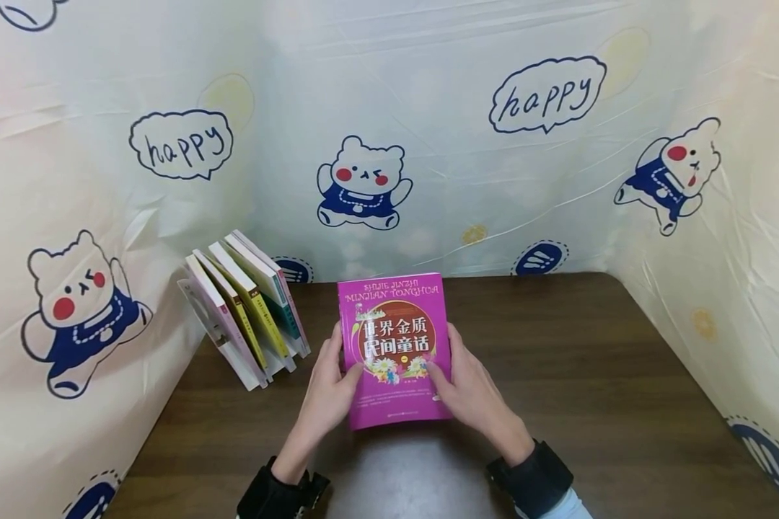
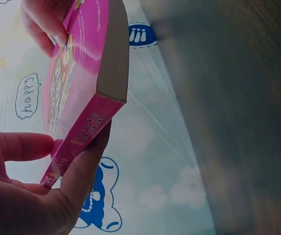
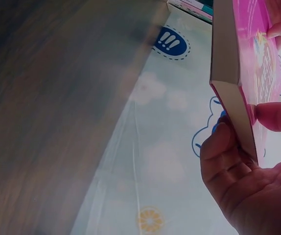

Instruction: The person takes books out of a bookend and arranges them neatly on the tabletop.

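Observation:
A magenta paperback book (image 1: 396, 404) with a round brown title panel is held up over the table, its front cover toward the head camera. My left hand (image 1: 329, 393) grips its left edge, thumb on the cover and fingers behind. On the opposite edge my right hand (image 1: 477, 389) grips it the same way. In the left wrist view the book's spine (image 2: 84, 127) lies between the left thumb and fingers. The right wrist view shows the page edges (image 3: 236, 105) between the right thumb and fingers, and the book is closed.
Several books (image 1: 247, 310) stand leaning in a row at the table's back left. The dark wooden table (image 1: 558, 375) is enclosed at the back and sides by a pale curtain (image 1: 441, 209) printed with cartoon bears and "happy" bubbles.

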Tool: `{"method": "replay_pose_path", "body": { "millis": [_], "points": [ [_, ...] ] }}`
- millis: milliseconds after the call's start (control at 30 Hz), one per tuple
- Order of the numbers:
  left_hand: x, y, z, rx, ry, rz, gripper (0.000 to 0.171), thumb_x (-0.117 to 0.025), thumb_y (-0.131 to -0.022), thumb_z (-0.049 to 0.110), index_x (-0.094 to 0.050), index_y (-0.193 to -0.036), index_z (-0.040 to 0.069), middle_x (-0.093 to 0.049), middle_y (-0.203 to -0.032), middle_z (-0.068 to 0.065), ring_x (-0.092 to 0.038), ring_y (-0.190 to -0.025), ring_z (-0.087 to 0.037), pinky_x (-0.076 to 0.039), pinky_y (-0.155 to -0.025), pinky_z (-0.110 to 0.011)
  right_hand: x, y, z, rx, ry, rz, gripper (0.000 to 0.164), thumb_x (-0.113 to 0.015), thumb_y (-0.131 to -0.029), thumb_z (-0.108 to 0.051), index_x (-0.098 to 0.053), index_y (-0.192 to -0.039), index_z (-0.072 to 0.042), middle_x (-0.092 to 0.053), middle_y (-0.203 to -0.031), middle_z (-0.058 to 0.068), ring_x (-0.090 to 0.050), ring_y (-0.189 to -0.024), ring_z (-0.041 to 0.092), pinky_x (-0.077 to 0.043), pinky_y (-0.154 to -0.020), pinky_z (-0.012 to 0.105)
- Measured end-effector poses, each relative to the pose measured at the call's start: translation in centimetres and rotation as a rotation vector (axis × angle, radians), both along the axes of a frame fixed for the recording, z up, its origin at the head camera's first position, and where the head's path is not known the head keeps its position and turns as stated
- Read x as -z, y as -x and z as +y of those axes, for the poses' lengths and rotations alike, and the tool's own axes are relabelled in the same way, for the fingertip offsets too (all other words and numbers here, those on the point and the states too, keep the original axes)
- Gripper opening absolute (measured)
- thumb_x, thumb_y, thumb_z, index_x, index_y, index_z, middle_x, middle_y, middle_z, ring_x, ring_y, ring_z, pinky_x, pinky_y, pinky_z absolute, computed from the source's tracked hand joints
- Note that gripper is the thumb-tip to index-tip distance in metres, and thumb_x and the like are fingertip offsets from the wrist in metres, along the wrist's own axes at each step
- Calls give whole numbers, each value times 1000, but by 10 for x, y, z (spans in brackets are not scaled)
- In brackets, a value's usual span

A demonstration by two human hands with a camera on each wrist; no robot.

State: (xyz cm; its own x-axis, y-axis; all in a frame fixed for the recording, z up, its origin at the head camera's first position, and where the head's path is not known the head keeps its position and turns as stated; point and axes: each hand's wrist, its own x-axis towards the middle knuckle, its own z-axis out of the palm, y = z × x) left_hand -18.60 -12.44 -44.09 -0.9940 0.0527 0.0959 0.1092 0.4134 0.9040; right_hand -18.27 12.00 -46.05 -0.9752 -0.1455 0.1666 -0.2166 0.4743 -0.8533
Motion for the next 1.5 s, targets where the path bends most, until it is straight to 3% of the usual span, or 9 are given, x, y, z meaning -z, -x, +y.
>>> {"method": "replay_pose_path", "body": {
  "millis": [200,533,833,1133,1500],
  "points": [
    [4,4,4,10,8,0,83,-60,-103,3,-12,-169,19,-47,-140,-19,-58,-125,-37,-59,-97,-57,2,3,3,25,-28,22,84,-73,-98,-25,-21,-164,-21,-54,-143,7,-65,-116,23,-61,-94,53],
    [10,10,13,2,34,-8,80,-58,-104,5,-12,-168,14,-47,-141,-20,-55,-125,-35,-55,-102,-59,2,6,6,54,-89,19,81,-73,-97,-24,-26,-162,-20,-51,-131,5,-68,-104,21,-66,-80,44],
    [13,19,21,4,90,15,76,-58,-104,6,-14,-167,7,-48,-141,-23,-55,-122,-35,-55,-101,-58,3,9,11,66,-153,-8,89,-75,-95,-26,-20,-164,-19,-51,-129,7,-69,-103,21,-67,-78,42],
    [22,27,28,-3,136,45,71,-55,-105,6,-17,-165,1,-51,-141,-24,-58,-121,-35,-53,-102,-57,5,13,13,89,-250,-47,99,-73,-96,-27,-6,-168,-12,-48,-139,16,-67,-96,23,-65,-73,41],
    [29,32,35,-19,96,26,74,-59,-100,0,-21,-164,3,-51,-146,-25,-55,-131,-40,-52,-105,-61,9,15,14,111,-276,-85,105,-76,-93,-28,-4,-168,-11,-47,-141,19,-66,-89,23,-66,-73,41]
  ]
}}
